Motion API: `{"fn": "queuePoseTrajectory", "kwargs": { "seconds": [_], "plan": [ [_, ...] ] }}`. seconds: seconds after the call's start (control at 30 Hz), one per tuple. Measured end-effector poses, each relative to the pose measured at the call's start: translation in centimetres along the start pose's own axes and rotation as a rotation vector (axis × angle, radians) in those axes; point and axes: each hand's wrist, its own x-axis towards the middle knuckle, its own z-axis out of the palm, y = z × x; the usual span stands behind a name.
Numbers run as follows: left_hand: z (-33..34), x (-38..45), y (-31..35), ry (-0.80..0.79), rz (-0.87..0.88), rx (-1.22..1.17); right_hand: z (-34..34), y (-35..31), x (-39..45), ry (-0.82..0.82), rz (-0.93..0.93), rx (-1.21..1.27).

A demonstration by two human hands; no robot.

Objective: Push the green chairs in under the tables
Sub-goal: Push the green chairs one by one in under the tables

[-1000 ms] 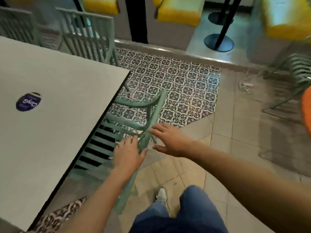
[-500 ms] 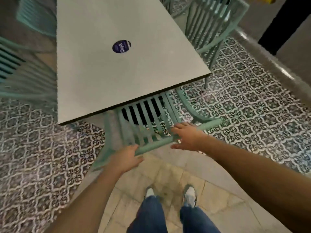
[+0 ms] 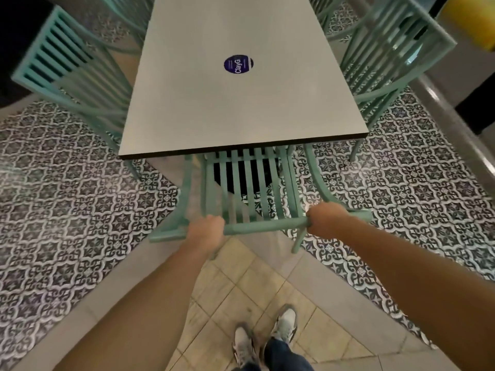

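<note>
Both hands, left (image 3: 205,229) & right (image 3: 325,219), fingers clamped on green chair (image 3: 249,183) top rail, seat partly under table (image 3: 241,108)

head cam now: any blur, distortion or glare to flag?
Head view: wide-angle bowing at the edges; the green slatted chair on the right is motion-smeared; the round blue sticker on the white rectangular tabletop stays legible; a glare streak on the raised floor ledge.

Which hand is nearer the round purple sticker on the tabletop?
Right, narrowly. The right hand grips the chair's top rail below and right of the sticker; the left hand grips it lower, slightly left.
</note>
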Motion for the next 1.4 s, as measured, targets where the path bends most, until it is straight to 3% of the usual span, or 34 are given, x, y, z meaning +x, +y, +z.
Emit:
{"fn": "queuePoseTrajectory", "kwargs": {
  "seconds": [0.53,1.4],
  "plan": [
    [4.5,-8.7,2.5,0.003,-0.003,0.090,6.5,-0.8,-7.9,0.034,-0.023,0.029],
    [11.3,-16.2,3.5,-0.043,0.012,-0.040,13.1,-1.7,-15.8,0.038,-0.030,0.089]
  ]
}}
